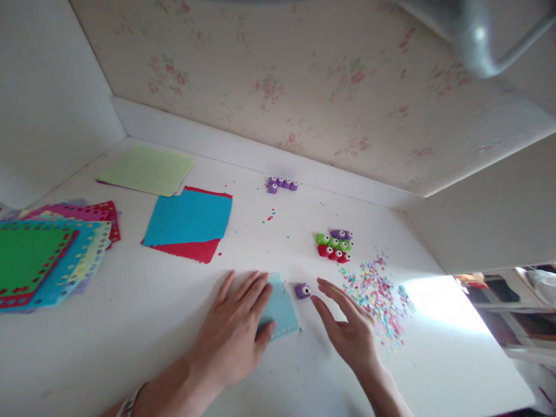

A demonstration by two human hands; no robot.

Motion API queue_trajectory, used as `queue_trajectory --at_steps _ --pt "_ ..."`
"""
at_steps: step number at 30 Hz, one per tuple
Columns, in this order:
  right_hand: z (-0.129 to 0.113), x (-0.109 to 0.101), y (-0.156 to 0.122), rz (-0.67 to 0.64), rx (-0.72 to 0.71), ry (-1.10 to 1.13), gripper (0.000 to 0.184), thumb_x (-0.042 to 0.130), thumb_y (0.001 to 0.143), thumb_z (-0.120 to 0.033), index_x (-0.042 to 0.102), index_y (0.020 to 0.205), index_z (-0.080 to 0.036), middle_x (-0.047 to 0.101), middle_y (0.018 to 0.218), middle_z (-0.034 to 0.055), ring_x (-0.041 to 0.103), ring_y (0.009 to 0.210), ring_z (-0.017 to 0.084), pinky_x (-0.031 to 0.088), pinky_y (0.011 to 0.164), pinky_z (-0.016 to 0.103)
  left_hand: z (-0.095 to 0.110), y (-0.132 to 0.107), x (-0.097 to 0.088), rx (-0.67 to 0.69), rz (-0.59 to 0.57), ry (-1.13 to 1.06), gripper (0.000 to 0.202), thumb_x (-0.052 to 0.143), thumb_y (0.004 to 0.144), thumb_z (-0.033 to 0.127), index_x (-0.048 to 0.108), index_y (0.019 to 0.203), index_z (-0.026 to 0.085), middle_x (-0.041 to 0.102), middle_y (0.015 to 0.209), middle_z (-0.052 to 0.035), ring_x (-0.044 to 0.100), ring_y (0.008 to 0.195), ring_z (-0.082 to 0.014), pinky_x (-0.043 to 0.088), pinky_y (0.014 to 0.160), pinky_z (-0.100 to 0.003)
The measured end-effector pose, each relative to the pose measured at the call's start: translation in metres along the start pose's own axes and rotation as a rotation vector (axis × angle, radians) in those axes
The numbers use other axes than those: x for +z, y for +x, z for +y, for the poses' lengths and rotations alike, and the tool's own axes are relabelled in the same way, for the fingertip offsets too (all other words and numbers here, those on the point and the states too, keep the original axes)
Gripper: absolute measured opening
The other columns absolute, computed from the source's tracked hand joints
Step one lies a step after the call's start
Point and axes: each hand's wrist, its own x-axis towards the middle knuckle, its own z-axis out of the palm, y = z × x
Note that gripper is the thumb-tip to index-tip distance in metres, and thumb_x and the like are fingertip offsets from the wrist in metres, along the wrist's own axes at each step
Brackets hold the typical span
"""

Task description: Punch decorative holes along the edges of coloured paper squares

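My left hand lies flat with fingers spread over a light blue sheet of paper. Punched holes run along the sheet's visible edges, and the hand hides its left part. Just right of the sheet stands a purple craft punch with a white and black button. My right hand is beside the punch, thumb and fingers apart, with nothing between them. The thumb tip is very close to the punch; I cannot tell whether they touch.
Punched sheets are piled at left. Behind them lie pale green sheets and blue and red sheets. Purple punches line the back; green, red and purple punches cluster at right. Colourful confetti spreads near my right hand.
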Motion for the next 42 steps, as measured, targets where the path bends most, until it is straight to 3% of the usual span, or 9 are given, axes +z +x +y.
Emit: queue_trajectory --at_steps 4,10,15,19,22,25,34,38,42 --pt "0.000 -0.014 0.004 0.002 0.192 0.010 0.011 0.064 0.090 -0.032 0.068 0.090 -0.022 0.072 0.086 0.0046 0.066 0.064 0.015 0.044 0.032 0.017 0.000 0.001 -0.002 -0.009 0.021 -0.012 0.044 0.045 0.096 0.035 0.050 0.137 0.019 0.045 0.152 -0.0078 0.037 0.140 -0.0256 0.017 0.118 -0.054" --pt "-0.014 -0.009 0.028 -0.076 0.069 0.012 0.026 0.054 0.095 -0.031 0.062 0.073 -0.021 0.060 0.063 0.0005 0.055 0.057 0.014 0.044 0.049 0.024 -0.002 0.004 -0.007 -0.041 0.076 -0.024 0.036 0.049 0.094 0.030 0.058 0.128 0.021 0.052 0.145 -0.0083 0.043 0.136 -0.0258 0.027 0.115 -0.050" --pt "-0.017 -0.002 0.034 -0.061 -0.006 -0.066 0.049 0.051 0.095 -0.025 0.035 0.048 -0.023 0.036 0.047 -0.0038 0.039 0.047 0.012 0.035 0.050 0.027 -0.006 0.006 -0.006 -0.017 0.103 -0.006 0.037 0.054 0.091 0.027 0.058 0.127 0.022 0.054 0.142 -0.0094 0.045 0.134 -0.0274 0.031 0.112 -0.051" --pt "-0.020 -0.005 0.033 -0.157 0.031 -0.096 0.041 0.046 0.095 -0.024 0.046 0.054 -0.022 0.043 0.053 -0.0025 0.046 0.053 0.013 0.037 0.053 0.026 -0.007 0.005 -0.005 -0.004 0.125 -0.008 0.036 0.054 0.090 0.026 0.058 0.125 0.022 0.055 0.140 -0.0094 0.047 0.132 -0.0272 0.032 0.112 -0.051" --pt "-0.024 -0.013 0.036 -0.227 0.003 -0.093 0.019 0.050 0.096 -0.028 0.067 0.094 -0.019 0.061 0.073 0.0023 0.059 0.070 0.017 0.047 0.065 0.028 -0.007 0.005 -0.005 0.007 0.128 0.008 0.035 0.054 0.091 0.026 0.059 0.125 0.021 0.056 0.140 -0.0109 0.047 0.131 -0.0270 0.032 0.111 -0.051" --pt "-0.025 -0.017 0.040 -0.374 -0.056 -0.098 0.035 0.057 0.093 -0.034 0.060 0.127 -0.024 0.067 0.106 0.0076 0.065 0.090 0.020 0.053 0.076 0.032 -0.007 0.004 -0.005 0.021 0.141 0.020 0.036 0.054 0.091 0.026 0.059 0.126 0.020 0.055 0.141 -0.0122 0.048 0.131 -0.0272 0.033 0.111 -0.051" --pt "-0.012 -0.022 0.060 -0.450 0.000 0.074 0.018 0.058 0.093 -0.026 0.076 0.094 -0.026 0.076 0.091 -0.0004 0.072 0.083 0.016 0.057 0.076 0.029 -0.009 0.003 -0.003 0.019 0.155 -0.002 0.035 0.054 0.091 0.028 0.060 0.124 0.022 0.057 0.139 -0.0103 0.050 0.130 -0.0271 0.033 0.110 -0.050" --pt "0.025 -0.039 0.103 -0.255 0.220 0.039 0.025 0.063 0.087 -0.037 0.076 0.103 -0.024 0.078 0.092 0.0023 0.074 0.081 0.020 0.058 0.072 0.032 -0.007 0.004 -0.004 0.004 0.174 -0.015 0.032 0.055 0.090 0.028 0.063 0.121 0.022 0.059 0.137 -0.0092 0.052 0.127 -0.0263 0.034 0.109 -0.048" --pt "0.062 -0.044 0.151 -0.282 0.288 -0.175 0.026 0.059 0.088 -0.034 0.075 0.105 -0.023 0.078 0.093 0.0039 0.074 0.085 0.020 0.056 0.075 0.030 -0.008 0.004 -0.006 -0.007 0.167 -0.033 0.032 0.057 0.090 0.030 0.064 0.120 0.023 0.060 0.137 -0.0078 0.052 0.127 -0.0253 0.034 0.109 -0.046"
